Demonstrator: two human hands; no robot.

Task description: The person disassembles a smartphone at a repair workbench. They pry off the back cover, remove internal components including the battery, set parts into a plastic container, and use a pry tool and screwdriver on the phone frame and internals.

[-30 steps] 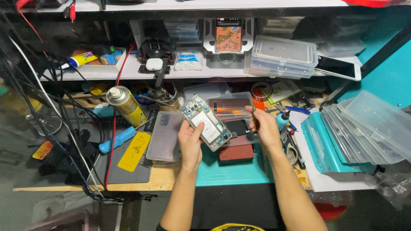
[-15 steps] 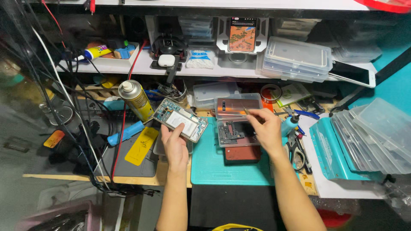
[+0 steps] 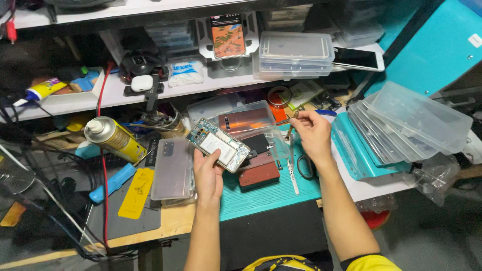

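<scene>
Far left on the bench: a yellow spray can (image 3: 114, 139) lying tilted, with a blue tool (image 3: 113, 182) and a yellow card (image 3: 136, 192) below it on the grey mat (image 3: 131, 218). Next, a see-through phone case (image 3: 172, 169) near the left edge of the green mat (image 3: 271, 193). Left hand (image 3: 208, 175) raised over that edge, fingers curled round an opened phone (image 3: 218, 144), insides showing, tilted. Under it, a dark red block (image 3: 259, 174). Behind, a clear box (image 3: 247, 119). Right hand (image 3: 312, 134) near the green mat's right edge, fingertips pinched shut on a thin metal tool (image 3: 290, 130). Scissors (image 3: 304, 166) just below. Far right, stacked clear lids (image 3: 407, 121).
</scene>
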